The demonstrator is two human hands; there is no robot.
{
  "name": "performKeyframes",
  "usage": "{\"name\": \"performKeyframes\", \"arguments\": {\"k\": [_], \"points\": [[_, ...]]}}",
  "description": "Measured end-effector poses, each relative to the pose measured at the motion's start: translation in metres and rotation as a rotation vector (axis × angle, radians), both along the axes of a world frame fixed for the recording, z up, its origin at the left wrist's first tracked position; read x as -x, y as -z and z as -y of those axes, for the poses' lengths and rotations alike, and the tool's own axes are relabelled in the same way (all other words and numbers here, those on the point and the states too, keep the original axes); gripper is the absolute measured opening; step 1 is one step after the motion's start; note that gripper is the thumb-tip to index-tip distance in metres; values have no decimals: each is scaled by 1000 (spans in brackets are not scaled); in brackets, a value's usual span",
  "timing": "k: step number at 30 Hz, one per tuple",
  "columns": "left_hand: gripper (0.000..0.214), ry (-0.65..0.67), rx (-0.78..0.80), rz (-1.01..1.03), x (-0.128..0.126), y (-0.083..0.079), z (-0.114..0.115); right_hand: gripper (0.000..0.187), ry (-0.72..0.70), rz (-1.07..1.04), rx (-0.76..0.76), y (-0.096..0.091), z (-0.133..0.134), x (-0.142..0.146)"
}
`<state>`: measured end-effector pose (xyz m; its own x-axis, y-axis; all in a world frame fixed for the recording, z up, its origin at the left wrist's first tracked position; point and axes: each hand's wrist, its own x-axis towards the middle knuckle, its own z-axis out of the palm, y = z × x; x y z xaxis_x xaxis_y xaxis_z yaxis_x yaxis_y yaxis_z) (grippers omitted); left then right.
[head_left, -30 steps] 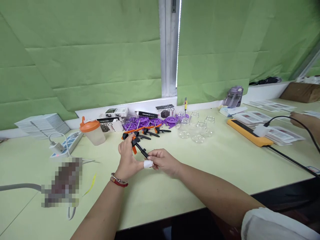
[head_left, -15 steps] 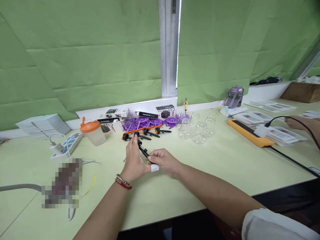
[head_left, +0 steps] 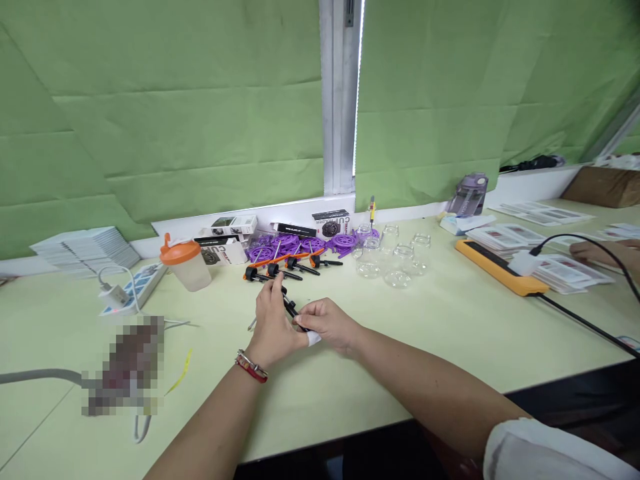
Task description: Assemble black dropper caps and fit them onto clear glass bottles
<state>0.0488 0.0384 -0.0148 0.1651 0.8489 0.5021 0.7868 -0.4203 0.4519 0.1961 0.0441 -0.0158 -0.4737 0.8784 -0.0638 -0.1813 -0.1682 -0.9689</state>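
Note:
Between my two hands a slim black rod-like piece (head_left: 290, 306) with metal-looking shine is held at a slant. My left hand (head_left: 274, 320) curls around its upper end, the thumb wrapped in white at the lower end. My right hand (head_left: 327, 324) pinches the lower end from the right. Fingers partly hide the piece. Just behind, several similar black pieces (head_left: 295, 268) with round black heads and orange parts lie on the table. Past them are purple spoked plastic pieces (head_left: 285, 248). A thin stick shows beside my left hand.
Clear glass cups (head_left: 397, 273) stand right of the black pieces. An orange-lidded shaker (head_left: 187, 263), cup holder boxes (head_left: 225, 250) and a white power strip (head_left: 137, 290) are left. Rightward lie an orange power strip (head_left: 500, 268), printed card stacks (head_left: 565, 272) and another person's hand (head_left: 603, 253).
My left hand has shifted slightly right and down along the black piece, covering more of its upper end. My right hand stays nearly in place.

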Motion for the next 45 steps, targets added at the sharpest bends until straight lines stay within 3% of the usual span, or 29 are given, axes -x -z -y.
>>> {"name": "performKeyframes", "arguments": {"k": [12,23,35,40,45], "points": [[98,-6,-59,63,-2,-4,2,28,12,4,2,0,-2,-1],[103,-33,-114,94,-3,-4,5,30,-15,-34,40,0,-5,-3],[96,-1,128,75,1,-11,8,36,-109,-23,60,3,-8,-6],[90,66,79,-41,-1,-6,5,32,-97,-23,112,8,-11,-6],[87,-4,16,-60,-10,2,2,29,-27,-49,153,9,-11,-4]]}}
